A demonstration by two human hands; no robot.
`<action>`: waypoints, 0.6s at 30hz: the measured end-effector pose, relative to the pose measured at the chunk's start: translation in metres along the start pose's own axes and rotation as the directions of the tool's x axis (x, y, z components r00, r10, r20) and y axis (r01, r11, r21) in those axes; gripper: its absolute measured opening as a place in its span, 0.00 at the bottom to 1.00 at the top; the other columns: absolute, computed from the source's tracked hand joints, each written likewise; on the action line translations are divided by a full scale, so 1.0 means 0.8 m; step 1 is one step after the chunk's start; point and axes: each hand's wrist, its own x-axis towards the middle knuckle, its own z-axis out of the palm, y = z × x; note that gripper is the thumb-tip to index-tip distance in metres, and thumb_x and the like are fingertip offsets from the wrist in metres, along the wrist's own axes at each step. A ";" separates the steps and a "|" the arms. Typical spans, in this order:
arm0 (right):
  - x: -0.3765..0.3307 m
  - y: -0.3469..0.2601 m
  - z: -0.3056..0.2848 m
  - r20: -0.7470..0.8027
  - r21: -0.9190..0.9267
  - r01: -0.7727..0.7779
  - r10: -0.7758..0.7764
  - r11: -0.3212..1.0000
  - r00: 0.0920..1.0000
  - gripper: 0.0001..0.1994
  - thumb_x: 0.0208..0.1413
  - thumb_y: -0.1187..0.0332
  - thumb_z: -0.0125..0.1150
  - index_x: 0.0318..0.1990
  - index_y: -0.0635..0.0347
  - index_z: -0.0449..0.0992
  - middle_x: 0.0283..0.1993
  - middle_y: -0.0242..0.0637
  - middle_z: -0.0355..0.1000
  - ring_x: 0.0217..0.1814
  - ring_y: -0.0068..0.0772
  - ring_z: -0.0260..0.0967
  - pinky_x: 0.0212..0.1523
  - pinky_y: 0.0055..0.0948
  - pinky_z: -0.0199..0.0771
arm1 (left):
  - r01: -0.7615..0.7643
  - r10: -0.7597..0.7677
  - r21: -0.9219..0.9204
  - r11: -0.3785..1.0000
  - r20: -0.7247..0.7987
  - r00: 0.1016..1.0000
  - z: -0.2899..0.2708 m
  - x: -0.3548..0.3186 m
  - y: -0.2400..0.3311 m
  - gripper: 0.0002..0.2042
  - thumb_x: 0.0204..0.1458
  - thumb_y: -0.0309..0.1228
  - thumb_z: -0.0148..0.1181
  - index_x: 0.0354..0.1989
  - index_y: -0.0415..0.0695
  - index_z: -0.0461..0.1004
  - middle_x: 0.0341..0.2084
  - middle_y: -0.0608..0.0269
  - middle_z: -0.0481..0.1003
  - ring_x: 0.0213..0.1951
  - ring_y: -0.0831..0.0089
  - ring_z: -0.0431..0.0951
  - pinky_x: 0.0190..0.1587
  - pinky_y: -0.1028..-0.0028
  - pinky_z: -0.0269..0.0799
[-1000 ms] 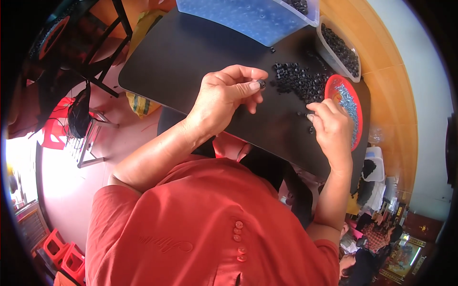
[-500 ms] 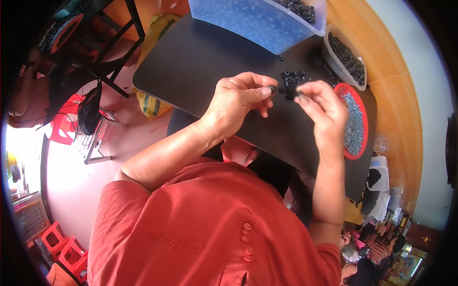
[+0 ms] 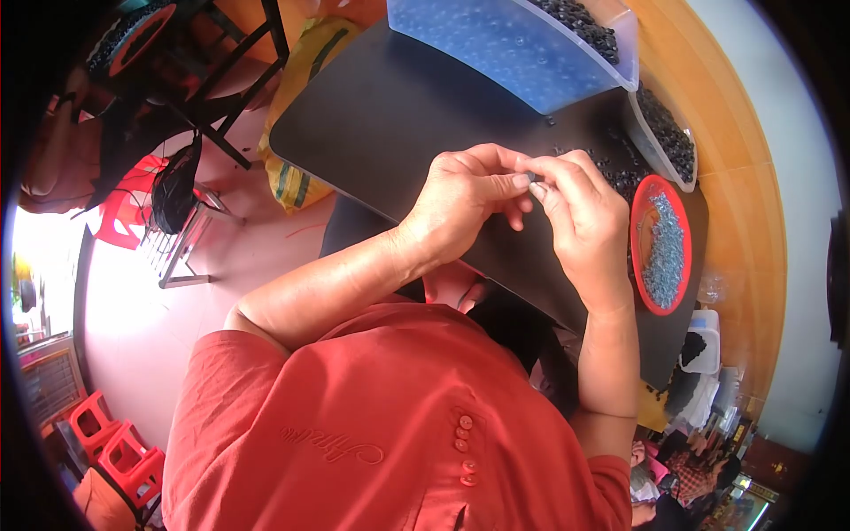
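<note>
My left hand [image 3: 465,202] and my right hand [image 3: 580,217] meet fingertip to fingertip above a black board [image 3: 398,115]. Between the pinched fingers sits a tiny dark part [image 3: 532,178], mostly hidden by the fingers. I cannot tell whether it is one piece or two. A loose pile of small black parts [image 3: 620,173] lies on the board just beyond my right hand. To the right of that hand is a red round dish [image 3: 662,250] filled with small metal pieces.
A clear blue-tinted bin [image 3: 522,44] with black parts stands at the board's far edge, with a smaller clear tub [image 3: 666,137] of black parts beside it. A yellow sack [image 3: 297,115], a black metal frame [image 3: 221,71] and red stools [image 3: 119,451] are on the floor at left.
My right hand came away from the red dish and moved left to meet my left hand. Both hands now pinch together over the board, closer to me than before.
</note>
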 end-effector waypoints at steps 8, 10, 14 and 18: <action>0.005 0.007 -0.005 -0.076 0.200 -0.091 0.108 0.976 0.991 0.07 0.53 0.84 0.61 0.39 0.68 0.76 0.37 0.34 0.71 0.35 0.25 0.70 0.37 0.22 0.70 | 0.020 -0.022 -0.088 0.996 -0.014 1.000 0.002 -0.002 0.004 0.07 0.60 0.22 0.57 0.44 0.32 0.75 0.34 0.56 0.77 0.32 0.71 0.77 0.34 0.73 0.76; 0.001 0.012 -0.007 -0.056 0.525 -0.300 0.384 0.797 0.922 0.05 0.56 0.79 0.61 0.40 0.69 0.76 0.36 0.33 0.72 0.36 0.25 0.70 0.41 0.21 0.68 | 0.030 -0.033 -0.112 0.993 -0.028 0.999 0.004 -0.001 0.006 0.08 0.60 0.23 0.57 0.44 0.30 0.74 0.34 0.55 0.77 0.32 0.72 0.77 0.33 0.74 0.76; -0.004 0.023 0.001 0.036 0.756 -0.367 0.525 0.543 0.850 0.08 0.59 0.75 0.59 0.43 0.70 0.77 0.35 0.37 0.75 0.37 0.27 0.72 0.42 0.23 0.68 | 0.073 -0.078 -0.106 0.992 -0.046 0.996 0.003 -0.001 0.006 0.08 0.61 0.23 0.57 0.45 0.32 0.74 0.36 0.54 0.77 0.32 0.70 0.77 0.33 0.72 0.76; -0.007 0.025 0.003 0.090 0.779 -0.412 0.565 0.474 0.820 0.09 0.58 0.76 0.60 0.44 0.71 0.78 0.36 0.37 0.75 0.37 0.27 0.71 0.42 0.23 0.68 | 0.076 -0.084 -0.095 0.993 -0.074 0.994 0.008 -0.002 0.007 0.07 0.61 0.23 0.56 0.45 0.34 0.74 0.36 0.53 0.78 0.32 0.70 0.78 0.34 0.71 0.77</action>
